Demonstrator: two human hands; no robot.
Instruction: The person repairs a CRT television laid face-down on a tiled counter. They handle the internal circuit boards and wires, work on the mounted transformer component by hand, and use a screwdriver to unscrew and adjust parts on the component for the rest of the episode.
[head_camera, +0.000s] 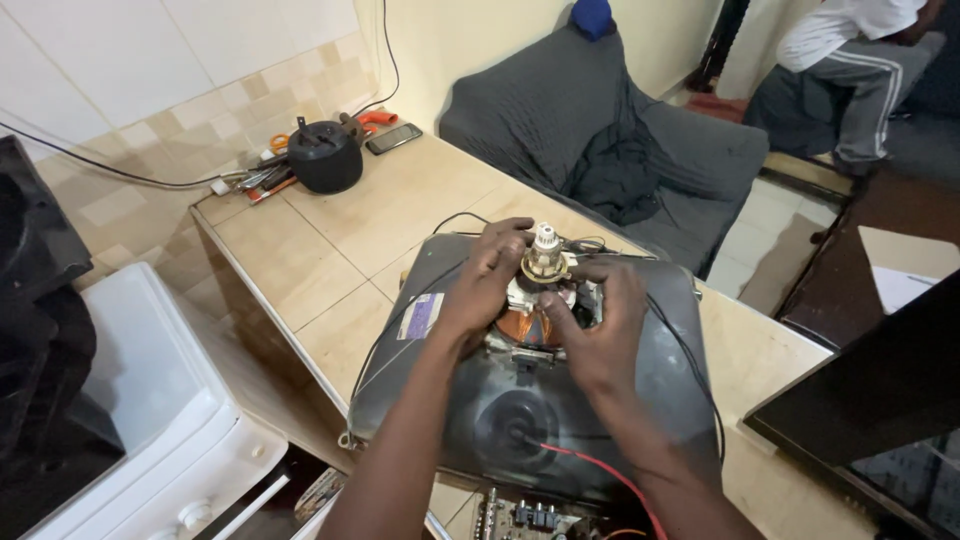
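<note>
A dark grey picture tube (470, 400) lies face down on the tiled counter (330, 250), its neck pointing up. My left hand (485, 280) grips the left side of the neck assembly (545, 258), a white and brass cap above copper yoke windings. My right hand (600, 325) holds the right side of the same assembly, fingers curled around it. A red wire (600, 465) runs from the tube's round anode cup toward me. A black wire loops around the tube's rim.
A round black part (325, 155), hand tools and a phone (393, 138) lie at the counter's far end. A grey covered sofa (600, 130) stands behind, a seated person (850, 70) at far right. A white appliance (150, 400) sits left, a circuit board (520, 518) near me.
</note>
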